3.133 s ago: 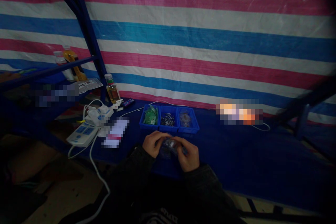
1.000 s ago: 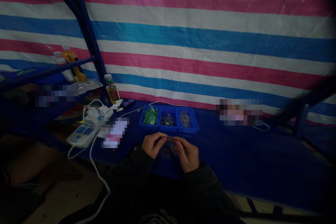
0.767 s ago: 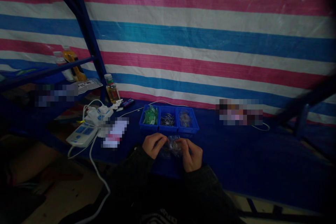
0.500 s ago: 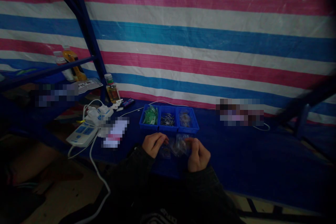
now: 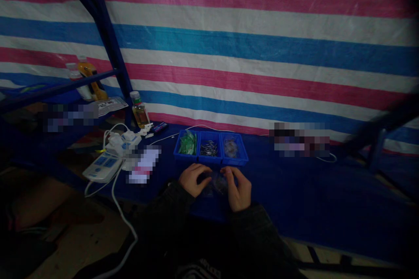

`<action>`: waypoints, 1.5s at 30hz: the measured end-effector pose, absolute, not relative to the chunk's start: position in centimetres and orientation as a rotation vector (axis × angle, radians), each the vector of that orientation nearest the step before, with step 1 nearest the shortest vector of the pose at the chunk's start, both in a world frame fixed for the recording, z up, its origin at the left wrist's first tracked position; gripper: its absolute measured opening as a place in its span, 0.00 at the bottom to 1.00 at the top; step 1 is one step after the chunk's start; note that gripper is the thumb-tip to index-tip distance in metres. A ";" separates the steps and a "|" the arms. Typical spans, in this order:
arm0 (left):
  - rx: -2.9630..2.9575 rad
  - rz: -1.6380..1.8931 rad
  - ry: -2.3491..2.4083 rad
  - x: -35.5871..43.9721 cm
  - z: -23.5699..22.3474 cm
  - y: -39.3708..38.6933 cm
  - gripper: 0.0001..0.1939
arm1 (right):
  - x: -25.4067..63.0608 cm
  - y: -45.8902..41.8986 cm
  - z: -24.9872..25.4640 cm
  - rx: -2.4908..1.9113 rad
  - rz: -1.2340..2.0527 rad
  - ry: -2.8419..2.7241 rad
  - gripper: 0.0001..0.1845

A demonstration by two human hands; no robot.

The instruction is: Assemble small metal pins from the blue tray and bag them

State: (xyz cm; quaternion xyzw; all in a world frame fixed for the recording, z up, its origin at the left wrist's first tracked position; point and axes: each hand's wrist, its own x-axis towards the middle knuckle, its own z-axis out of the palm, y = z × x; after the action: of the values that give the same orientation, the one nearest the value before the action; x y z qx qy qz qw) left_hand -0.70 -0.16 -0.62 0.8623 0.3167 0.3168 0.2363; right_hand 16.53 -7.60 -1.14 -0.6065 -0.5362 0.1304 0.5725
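Observation:
Between my hands, low over the blue table, is a small clear plastic bag [image 5: 218, 184], dim and partly covered by my fingers. My left hand [image 5: 194, 180] comes at it from the left, thumb and fingers curved with their tips at its edge. My right hand [image 5: 239, 188] pinches the bag's upper right side with bent fingers. Just beyond my hands stand three joined blue bins: the left bin [image 5: 176, 157] has green packets [image 5: 187, 144], the middle one loose metal pins or screws [image 5: 208, 148], the right one clear, pale pieces [image 5: 231, 148] I cannot make out.
On the left lie a white power strip [image 5: 103, 166] with cables and a blurred, phone-like item [image 5: 144, 165]. A bottle [image 5: 140, 111] stands behind them, near a blue metal post [image 5: 113, 48]. Another blurred object [image 5: 299, 140] lies at the back right. A striped sheet [image 5: 248, 52] hangs behind.
My right hand has moved left, closer to my left hand, and its fingers now point more upward. The bag between them looks more bunched and lower. The bins have not moved.

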 end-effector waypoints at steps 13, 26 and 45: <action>2.430 0.661 0.927 -0.4 -1.1 0.1 0.14 | 16.4 -7.4 -1.7 -1.425 0.340 -1.317 0.17; 2.497 0.775 1.320 -2.8 -0.8 -1.4 0.18 | 16.2 -6.8 -2.0 -1.459 0.310 -1.401 0.11; 2.307 0.919 1.235 -3.4 -1.2 -0.4 0.09 | 16.2 -6.8 -2.0 -1.461 0.322 -1.410 0.12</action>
State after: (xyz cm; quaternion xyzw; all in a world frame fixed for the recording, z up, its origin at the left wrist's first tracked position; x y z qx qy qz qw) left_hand -3.37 -0.38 -1.24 0.8177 0.4379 0.3257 0.1831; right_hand 16.22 -6.84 -2.02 -0.6084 -0.5871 0.1339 0.5169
